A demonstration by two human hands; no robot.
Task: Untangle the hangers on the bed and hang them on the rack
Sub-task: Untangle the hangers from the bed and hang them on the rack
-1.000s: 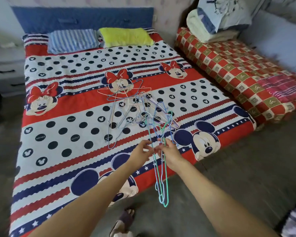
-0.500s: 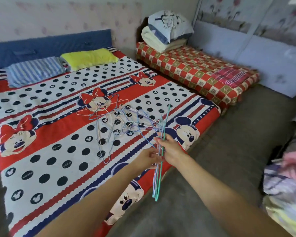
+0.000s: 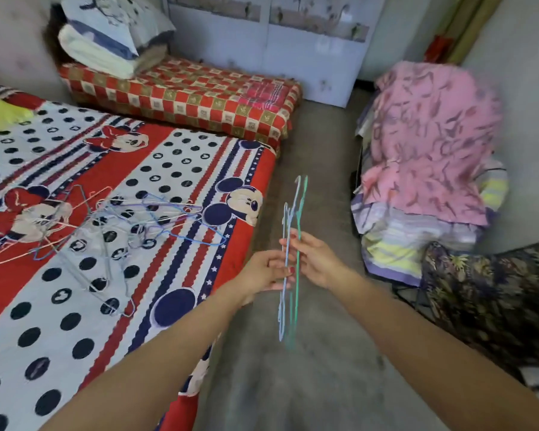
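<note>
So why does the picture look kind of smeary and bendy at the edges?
Head view: the camera seems to be turning, so the pink blanket and floor look smeared; the held hangers between the left hand and right hand are slightly soft; the wide lens curves the bed edge; soft daylight, no glare.

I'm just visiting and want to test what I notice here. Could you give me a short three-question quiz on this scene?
1. True or false: both hands grip the held hangers.
2. Where does the tangled pile of hangers lie? A) floor B) cartoon-print bed C) checkered mattress
3. What colour is the blanket draped at the right?

Key: 1 true: left hand, right hand. 2 B. 3 pink.
</note>
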